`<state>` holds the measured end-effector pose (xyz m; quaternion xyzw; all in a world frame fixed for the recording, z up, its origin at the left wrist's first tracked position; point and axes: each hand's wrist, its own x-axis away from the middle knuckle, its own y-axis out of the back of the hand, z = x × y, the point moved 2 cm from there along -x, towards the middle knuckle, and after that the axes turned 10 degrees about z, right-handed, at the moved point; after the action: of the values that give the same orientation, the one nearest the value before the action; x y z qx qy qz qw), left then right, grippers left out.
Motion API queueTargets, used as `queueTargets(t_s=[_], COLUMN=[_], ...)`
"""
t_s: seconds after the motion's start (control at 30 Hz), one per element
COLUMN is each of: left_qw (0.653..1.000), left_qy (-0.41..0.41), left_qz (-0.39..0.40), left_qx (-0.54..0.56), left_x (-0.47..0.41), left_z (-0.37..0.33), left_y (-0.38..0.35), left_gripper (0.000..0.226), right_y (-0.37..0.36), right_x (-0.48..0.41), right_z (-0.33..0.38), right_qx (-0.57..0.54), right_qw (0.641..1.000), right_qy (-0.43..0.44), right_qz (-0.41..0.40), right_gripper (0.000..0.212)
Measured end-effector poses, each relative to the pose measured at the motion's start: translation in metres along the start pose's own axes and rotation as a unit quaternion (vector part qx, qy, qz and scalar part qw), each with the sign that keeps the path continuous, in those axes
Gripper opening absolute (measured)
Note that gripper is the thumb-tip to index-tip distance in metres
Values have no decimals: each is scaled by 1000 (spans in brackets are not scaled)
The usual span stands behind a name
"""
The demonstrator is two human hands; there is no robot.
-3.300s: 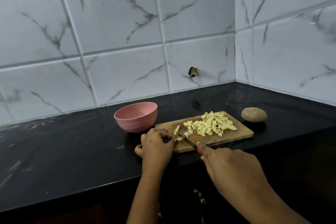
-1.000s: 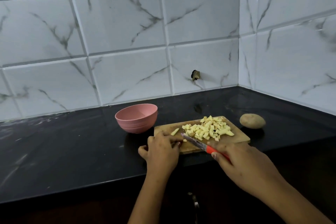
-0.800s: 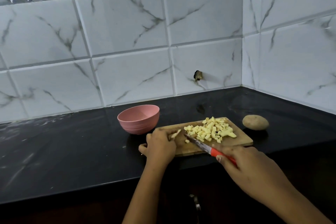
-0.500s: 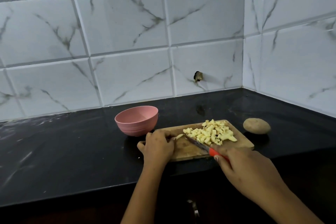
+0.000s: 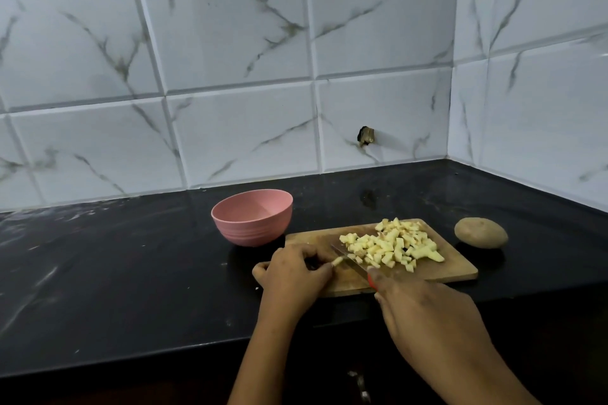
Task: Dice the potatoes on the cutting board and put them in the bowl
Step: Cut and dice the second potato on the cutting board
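The empty pink bowl (image 5: 250, 234) stood just left of the cutting board (image 5: 444, 268). The left hand (image 5: 292, 273) lay knuckles-up on the board's left end, its curled fingertips holding down a pale potato strip (image 5: 337, 261) that poked out toward the knife (image 5: 350, 260). A second earlier, that strip had lain loose farther up the board. The diced potato pile (image 5: 393, 245) sat just right of the blade. The right hand (image 5: 424, 312), palm down, gripped the red handle, blade angled leftward. A whole potato (image 5: 481, 232) lay beyond the board's right end.
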<state>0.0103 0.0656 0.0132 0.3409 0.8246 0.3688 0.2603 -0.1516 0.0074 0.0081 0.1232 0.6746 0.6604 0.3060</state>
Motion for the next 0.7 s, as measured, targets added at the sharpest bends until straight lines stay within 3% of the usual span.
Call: queueTargets(t_s=[0.33,0.57,0.7], left_qw=[1000,1000,1000], left_qy=[1,4,16], left_qz=[6,10,-9], left_qx=[4,12,11], left_x=[2,4,7], left_z=[-2,-2,-3], left_y=[1,1,3], left_gripper=[13,8,25], right_y=[-8,-12,-8], right_x=[-9,-14,-16], right_z=[-3,14,8], right_qx=[11,37,36], right_qw=[1000,998,999], right_qy=[0,-3,-11], right_qz=[-11,40,6], right_gripper=[55,67,58])
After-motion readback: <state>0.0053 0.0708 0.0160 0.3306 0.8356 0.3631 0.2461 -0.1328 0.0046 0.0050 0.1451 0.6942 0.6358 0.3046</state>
